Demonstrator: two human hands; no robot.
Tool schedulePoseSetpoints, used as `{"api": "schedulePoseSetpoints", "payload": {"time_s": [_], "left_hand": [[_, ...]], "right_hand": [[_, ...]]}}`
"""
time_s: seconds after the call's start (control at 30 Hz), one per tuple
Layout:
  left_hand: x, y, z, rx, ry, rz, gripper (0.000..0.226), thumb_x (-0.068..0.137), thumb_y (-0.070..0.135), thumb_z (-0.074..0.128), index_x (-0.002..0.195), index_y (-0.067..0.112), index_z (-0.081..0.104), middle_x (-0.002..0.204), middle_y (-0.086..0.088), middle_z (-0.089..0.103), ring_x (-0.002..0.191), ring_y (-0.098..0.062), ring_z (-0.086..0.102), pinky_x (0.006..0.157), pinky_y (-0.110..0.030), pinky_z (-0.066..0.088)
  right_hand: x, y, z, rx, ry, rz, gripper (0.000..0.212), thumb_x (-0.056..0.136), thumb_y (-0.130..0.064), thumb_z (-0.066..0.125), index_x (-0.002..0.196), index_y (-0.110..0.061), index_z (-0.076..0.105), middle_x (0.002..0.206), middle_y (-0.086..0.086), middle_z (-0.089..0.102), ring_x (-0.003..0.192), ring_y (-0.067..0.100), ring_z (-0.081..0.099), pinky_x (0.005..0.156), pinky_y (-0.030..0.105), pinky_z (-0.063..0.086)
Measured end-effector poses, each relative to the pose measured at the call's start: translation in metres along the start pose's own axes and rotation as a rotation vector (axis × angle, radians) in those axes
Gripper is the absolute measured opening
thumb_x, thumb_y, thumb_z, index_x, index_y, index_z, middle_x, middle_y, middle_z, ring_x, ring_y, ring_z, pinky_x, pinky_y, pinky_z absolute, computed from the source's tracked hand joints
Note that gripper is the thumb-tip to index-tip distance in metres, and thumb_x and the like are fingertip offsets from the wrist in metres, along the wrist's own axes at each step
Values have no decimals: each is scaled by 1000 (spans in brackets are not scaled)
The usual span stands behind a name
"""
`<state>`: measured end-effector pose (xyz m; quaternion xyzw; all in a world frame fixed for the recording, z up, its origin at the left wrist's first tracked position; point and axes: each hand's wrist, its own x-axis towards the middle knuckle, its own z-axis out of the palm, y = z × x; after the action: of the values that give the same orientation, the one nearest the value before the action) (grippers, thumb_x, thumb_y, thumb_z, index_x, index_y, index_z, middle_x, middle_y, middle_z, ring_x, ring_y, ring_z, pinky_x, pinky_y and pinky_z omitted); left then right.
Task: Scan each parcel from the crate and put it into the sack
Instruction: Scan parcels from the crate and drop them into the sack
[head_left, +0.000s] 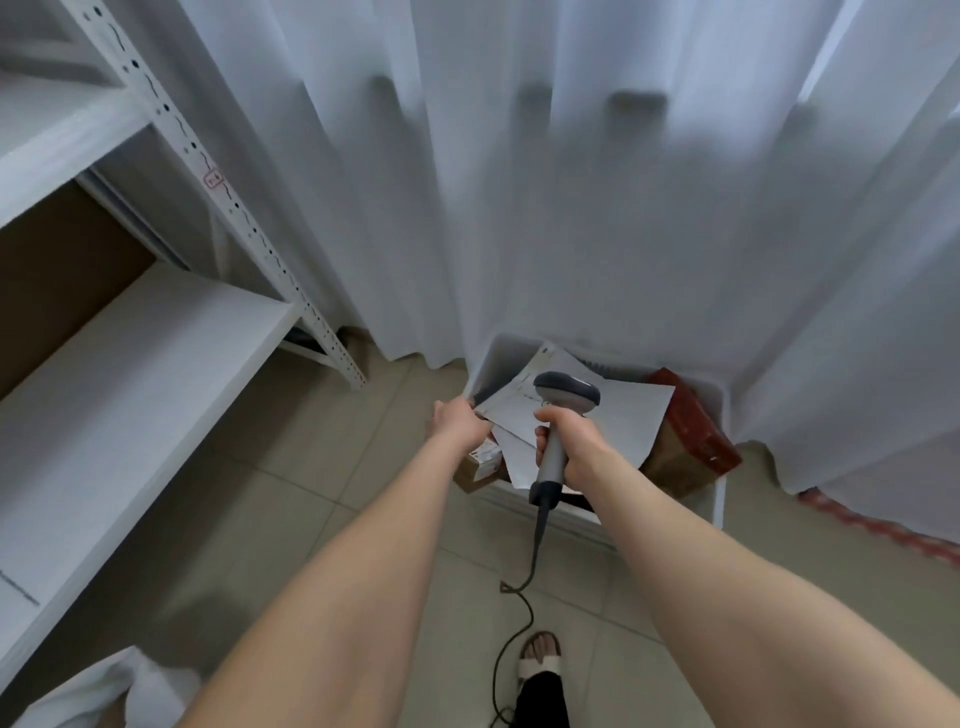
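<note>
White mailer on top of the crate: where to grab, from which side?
Pinch the white mailer at its left corner, coming from the left, where the left hand holds it. It is flat and thin, lying tilted on other parcels, so only an edge offers purchase; the scanner in the right hand hangs over its middle.

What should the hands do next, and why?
Probably lift the white parcel up out of the crate, under the scanner. The left hand grips its corner, and the right hand holds the scanner just above it.
</note>
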<state>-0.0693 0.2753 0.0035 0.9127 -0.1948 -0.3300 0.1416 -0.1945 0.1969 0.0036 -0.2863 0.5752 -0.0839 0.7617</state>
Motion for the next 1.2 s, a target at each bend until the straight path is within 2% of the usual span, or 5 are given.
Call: {"api": "schedulePoseSetpoints", "payload": {"time_s": [0.33,0.6,0.7,0.87,1.2], "left_hand": [[126,-53,109,-256,-32,-340,51,85,31,65,131,15,52,129,-13,57,114,-29,56,94,-34,49],[195,-99,180,-706,33,-665,96,77,40,75,146,7,17,143,-17,41,132,-34,39,107,-45,37],[207,-106,193,-833,-3,-767,94,79,40,74,147,9,18,144,-13,43,131,-34,41,102,-49,37],[206,-106,180,-954,-13,-668,53,79,19,73,127,8,52,115,-8,64,91,-20,62,70,-29,51],[132,-7,19,-1180,-60,-247,36,87,8,60,123,9,57,102,-7,70,89,-17,67,75,-31,57]], "right_hand": [[164,25,18,-89,-47,138,4,89,-6,61,92,-3,59,67,9,61,54,15,56,57,27,51],[262,52,32,-180,-102,204,8,89,-8,63,82,-5,61,63,7,59,54,14,55,58,27,49],[279,60,34,-207,-116,223,8,91,-9,61,85,-4,60,65,8,59,55,15,54,57,27,49],[269,50,38,-245,-108,211,6,91,-9,61,89,-3,60,68,9,61,57,15,56,59,28,52],[133,-59,60,-86,13,-48,17,86,-14,69,98,-16,56,84,2,59,68,15,55,58,29,48]]}}
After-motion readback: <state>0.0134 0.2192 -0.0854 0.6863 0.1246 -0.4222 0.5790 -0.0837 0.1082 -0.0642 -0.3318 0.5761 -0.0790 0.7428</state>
